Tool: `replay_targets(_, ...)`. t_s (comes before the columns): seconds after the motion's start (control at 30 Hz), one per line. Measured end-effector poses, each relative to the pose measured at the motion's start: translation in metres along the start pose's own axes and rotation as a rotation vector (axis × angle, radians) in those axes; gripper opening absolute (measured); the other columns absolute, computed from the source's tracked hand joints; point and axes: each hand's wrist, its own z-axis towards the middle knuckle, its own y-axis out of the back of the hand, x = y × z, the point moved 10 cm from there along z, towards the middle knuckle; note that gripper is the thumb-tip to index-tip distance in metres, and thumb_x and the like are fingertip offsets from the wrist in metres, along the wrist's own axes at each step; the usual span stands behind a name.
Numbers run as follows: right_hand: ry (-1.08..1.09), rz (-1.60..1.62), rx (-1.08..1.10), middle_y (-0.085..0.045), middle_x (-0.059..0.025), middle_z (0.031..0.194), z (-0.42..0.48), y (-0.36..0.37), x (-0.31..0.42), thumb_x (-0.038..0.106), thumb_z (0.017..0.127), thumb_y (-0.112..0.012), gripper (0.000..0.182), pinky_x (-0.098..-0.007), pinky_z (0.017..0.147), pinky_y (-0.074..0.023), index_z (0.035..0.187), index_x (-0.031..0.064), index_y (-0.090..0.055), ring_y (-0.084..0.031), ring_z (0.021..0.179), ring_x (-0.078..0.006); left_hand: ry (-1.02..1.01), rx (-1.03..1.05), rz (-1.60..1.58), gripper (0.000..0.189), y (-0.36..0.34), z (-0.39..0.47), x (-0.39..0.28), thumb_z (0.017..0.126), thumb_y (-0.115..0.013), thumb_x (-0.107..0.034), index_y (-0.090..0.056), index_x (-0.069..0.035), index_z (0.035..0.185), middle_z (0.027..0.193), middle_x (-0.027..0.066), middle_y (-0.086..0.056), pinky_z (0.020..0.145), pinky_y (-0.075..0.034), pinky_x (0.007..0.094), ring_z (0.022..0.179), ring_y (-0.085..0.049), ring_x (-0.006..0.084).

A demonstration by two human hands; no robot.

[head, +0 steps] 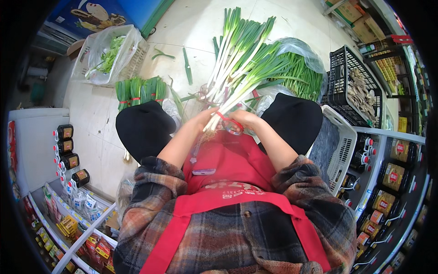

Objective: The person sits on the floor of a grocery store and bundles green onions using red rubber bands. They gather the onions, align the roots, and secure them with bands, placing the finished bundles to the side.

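Observation:
Between my knees I hold a bunch of green onions (236,94), its white stems and roots toward my apron and its green leaves pointing away. My left hand (204,119) grips the white stems near the roots. A red tape (224,116) runs across the stems to my right hand (244,119). My right fingers hold what looks like a tape roll (235,129), partly hidden by the hand. Beyond lies a larger pile of loose green onions (236,44) on the floor.
Banded bundles of leafy greens (141,89) stand beside my left knee. A bagged heap of green stalks (301,73) lies ahead right. Crates flank me: a white one with greens (135,56), a black one with mushrooms (356,65). Bottle shelves (379,132) stand at right.

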Motion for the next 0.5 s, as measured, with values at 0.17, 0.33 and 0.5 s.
replay_targets(0.17,0.061,-0.249,0.035,-0.053,-0.0097,0.051,0.044,-0.014,-0.018,0.036,0.088,-0.052,0.04,-0.0382,0.038,-0.0435,0.079,-0.002,-0.061,-0.055,0.042,-0.0208,0.016,-0.173,0.155,0.027,0.026,0.011,0.007,0.087,-0.058,-0.036,-0.055,-0.009,0.083,0.056,0.0036,-0.054,0.037,-0.044,0.0291,0.045,-0.053,0.016)
replay_targets(0.33,0.095,0.061,0.089,-0.061,-0.0176,0.063,0.064,-0.024,-0.05,0.021,0.089,-0.049,0.028,-0.0378,0.037,-0.0473,0.089,-0.0044,-0.06,-0.059,0.045,-0.0262,-0.107,-0.123,0.192,0.026,0.008,0.015,0.0,0.088,-0.057,-0.033,-0.055,-0.007,0.086,0.06,0.0055,-0.056,0.04,-0.046,0.0292,0.049,-0.055,0.0177)
replay_targets(0.5,0.055,0.132,0.374,-0.055,-0.0044,0.058,0.103,-0.023,-0.063,0.034,0.091,-0.043,0.035,-0.0357,0.039,-0.042,0.087,0.0046,-0.061,-0.05,0.04,-0.0177,-0.135,-0.078,0.194,0.026,0.007,0.027,-0.012,0.088,-0.056,-0.031,-0.056,-0.005,0.09,0.064,0.0073,-0.058,0.042,-0.047,0.0294,0.052,-0.057,0.0193)
